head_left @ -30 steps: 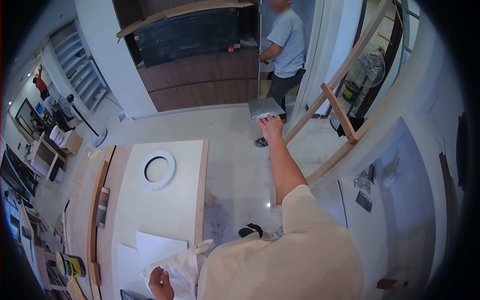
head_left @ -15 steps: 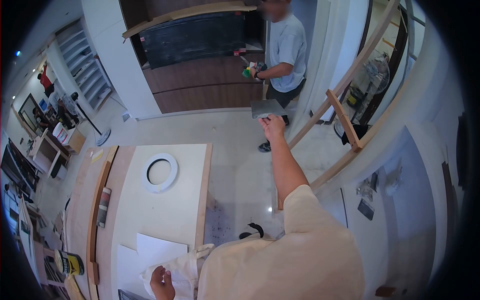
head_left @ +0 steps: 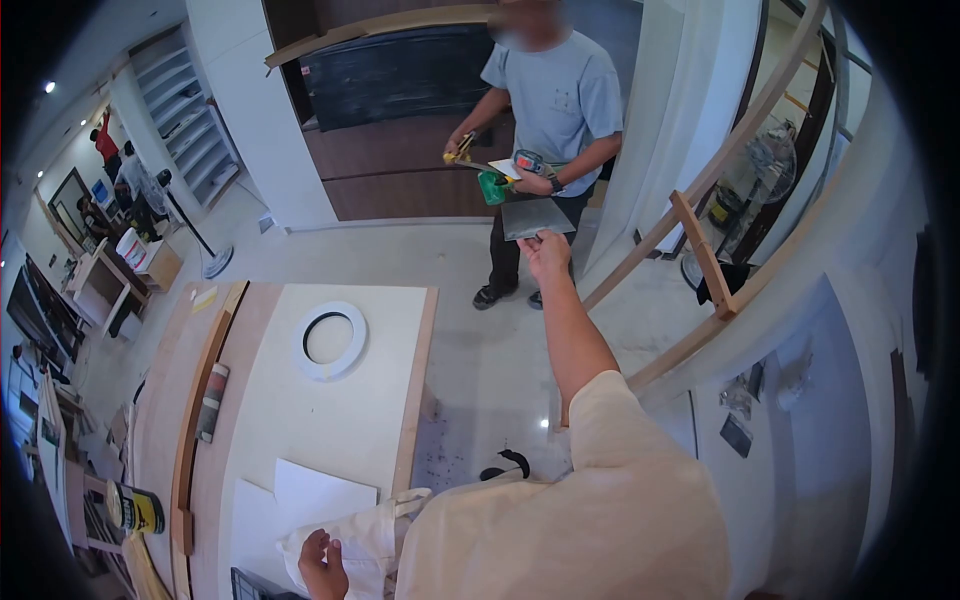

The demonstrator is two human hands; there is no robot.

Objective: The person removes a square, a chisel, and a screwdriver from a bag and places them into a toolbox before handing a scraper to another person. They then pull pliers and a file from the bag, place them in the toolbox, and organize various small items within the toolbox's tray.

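Observation:
My right hand is stretched forward, closed on the near edge of a thin grey rectangular plate. Thumb and fingers pinch its border, and the plate overlaps a co-worker's legs in this view. Low at the front, my left hand hangs with loosely curled fingers and the thumb apart, nothing seen in it. Beside it is a white cloth bag, next to white sheets on the worktable.
A co-worker stands ahead, holding a yellow-handled tool and a green item. On the table lie a white ring, a long wooden strip and a roll. A wooden frame leans at right.
The co-worker has turned toward me and stepped left, bringing both hands and the tools to the front. My right hand still holds the plate out; the view has shifted slightly.

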